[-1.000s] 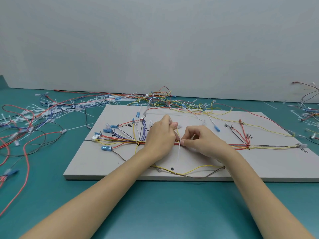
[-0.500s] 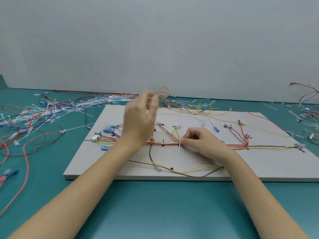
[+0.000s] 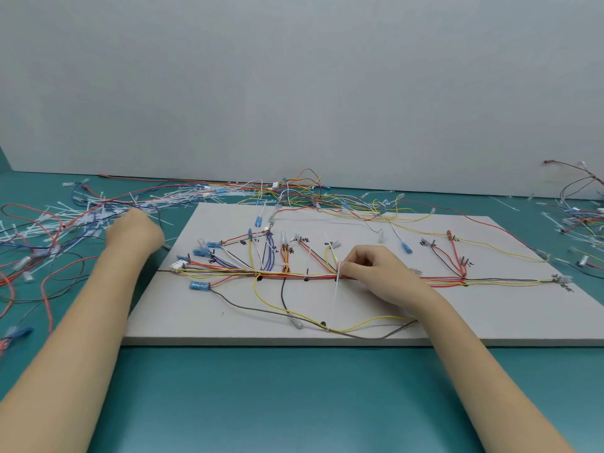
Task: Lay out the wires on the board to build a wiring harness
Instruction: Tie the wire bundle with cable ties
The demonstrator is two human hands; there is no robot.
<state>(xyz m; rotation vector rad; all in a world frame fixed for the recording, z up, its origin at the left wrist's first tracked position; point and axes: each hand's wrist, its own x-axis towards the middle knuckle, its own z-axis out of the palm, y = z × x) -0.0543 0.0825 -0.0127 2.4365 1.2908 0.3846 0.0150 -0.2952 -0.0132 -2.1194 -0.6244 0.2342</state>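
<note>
On the grey board (image 3: 490,308), the right hand (image 3: 376,273) pinches a white cable tie (image 3: 337,282) at the red and yellow wire bundle (image 3: 294,275). The blurred left hand (image 3: 134,233) reaches left over loose ties (image 3: 65,220) on the teal bench (image 3: 294,403).

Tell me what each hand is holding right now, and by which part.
The right hand pinches a white cable tie near its top, at the wire bundle. The left hand is blurred over loose ties; cannot tell.

Illegible handwritten marks on board (image 3: 490,308)
</note>
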